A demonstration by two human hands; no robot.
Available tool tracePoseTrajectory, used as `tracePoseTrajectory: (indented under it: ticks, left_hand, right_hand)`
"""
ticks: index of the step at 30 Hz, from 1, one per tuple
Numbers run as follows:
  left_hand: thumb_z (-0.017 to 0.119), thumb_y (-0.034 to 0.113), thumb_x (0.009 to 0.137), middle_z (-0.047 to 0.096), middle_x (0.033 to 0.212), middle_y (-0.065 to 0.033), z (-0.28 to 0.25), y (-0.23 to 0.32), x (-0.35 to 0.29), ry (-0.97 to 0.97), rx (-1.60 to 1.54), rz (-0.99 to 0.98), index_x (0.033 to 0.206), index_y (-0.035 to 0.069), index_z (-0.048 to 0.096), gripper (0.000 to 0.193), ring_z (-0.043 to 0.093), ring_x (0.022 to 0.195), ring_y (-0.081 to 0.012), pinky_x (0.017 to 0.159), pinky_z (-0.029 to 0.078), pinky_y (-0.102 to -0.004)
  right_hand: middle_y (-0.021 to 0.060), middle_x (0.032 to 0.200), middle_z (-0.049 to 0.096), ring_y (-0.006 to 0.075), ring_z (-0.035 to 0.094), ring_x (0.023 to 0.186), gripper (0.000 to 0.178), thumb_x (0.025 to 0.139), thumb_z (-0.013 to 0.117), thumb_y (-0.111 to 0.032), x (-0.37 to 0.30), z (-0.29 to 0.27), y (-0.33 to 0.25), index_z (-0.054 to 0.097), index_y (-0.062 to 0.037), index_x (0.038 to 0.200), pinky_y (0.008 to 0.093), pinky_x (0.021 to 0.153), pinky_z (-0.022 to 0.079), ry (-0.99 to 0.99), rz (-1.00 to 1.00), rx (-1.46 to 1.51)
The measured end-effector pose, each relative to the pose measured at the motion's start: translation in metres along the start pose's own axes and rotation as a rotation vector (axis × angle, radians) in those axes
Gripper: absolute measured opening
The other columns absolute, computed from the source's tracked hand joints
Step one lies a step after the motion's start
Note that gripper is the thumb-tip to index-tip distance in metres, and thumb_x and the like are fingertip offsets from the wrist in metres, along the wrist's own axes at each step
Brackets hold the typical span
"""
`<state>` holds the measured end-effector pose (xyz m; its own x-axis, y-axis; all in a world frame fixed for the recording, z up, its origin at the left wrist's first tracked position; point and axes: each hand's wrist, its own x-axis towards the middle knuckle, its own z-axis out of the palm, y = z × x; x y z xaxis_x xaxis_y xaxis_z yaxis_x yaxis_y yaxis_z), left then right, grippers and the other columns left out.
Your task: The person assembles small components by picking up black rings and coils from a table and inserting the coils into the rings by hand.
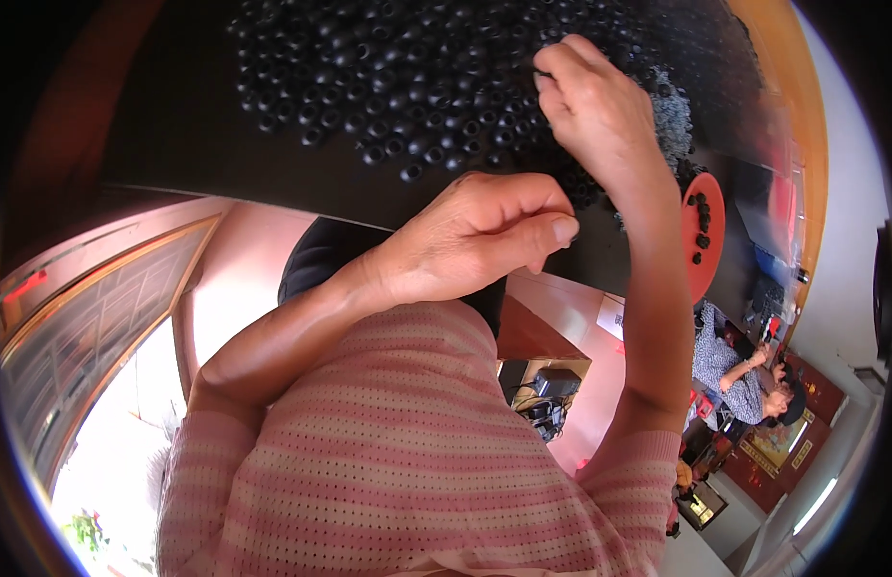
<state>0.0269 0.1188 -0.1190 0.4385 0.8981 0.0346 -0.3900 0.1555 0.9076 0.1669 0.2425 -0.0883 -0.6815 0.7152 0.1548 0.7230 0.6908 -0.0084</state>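
Note:
A broad heap of small black hollow round pieces point(408, 77), each with a hole in its end, covers the far part of the dark table point(206, 154). My left hand point(480, 231) is closed at the near edge of the heap, its thumb pressed along the curled fingers. Whatever it may hold is hidden. Farther off and to the right, my right hand point(600, 106) hovers at or touches the heap, fingertips pinched together; I cannot make out anything between them. Right of that wrist lies a pile of small grey-blue pieces point(671, 120).
An orange-red dish point(703, 269) with several dark lumps sits right of my right forearm. The table's near edge point(254, 208) runs in front of me. Below it is a dark seat point(321, 255). Another person point(739, 370) works in the background at right.

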Motion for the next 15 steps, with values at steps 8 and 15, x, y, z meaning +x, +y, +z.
tracePoseTrajectory:
  ticks: [8,15]
  left_hand:
    - [0.053,0.020,0.095,0.055,0.069,0.0002,-0.001,-0.002,0.002,0.013,-0.025,-0.015,0.093,0.001,0.060,0.020,0.045,0.058,-0.0056,0.051,0.036,-0.0215]
    - [0.054,0.020,0.095,0.055,0.069,0.0005,0.002,0.003,0.003,0.001,-0.057,-0.033,0.093,0.002,0.061,0.020,0.044,0.060,-0.0053,0.053,0.036,-0.0206]
  right_hand:
    - [0.0062,0.075,0.056,0.0133,0.055,0.061,0.014,0.079,0.061,0.002,-0.023,-0.030,-0.015,0.060,-0.0034,0.092,0.0250,0.056,0.044,0.160,0.092,0.541]
    - [0.0024,0.084,0.055,0.0039,0.051,0.069,0.015,0.083,0.062,0.008,-0.079,-0.038,-0.026,0.057,0.0016,0.095,0.0161,0.059,0.040,0.159,0.222,1.004]
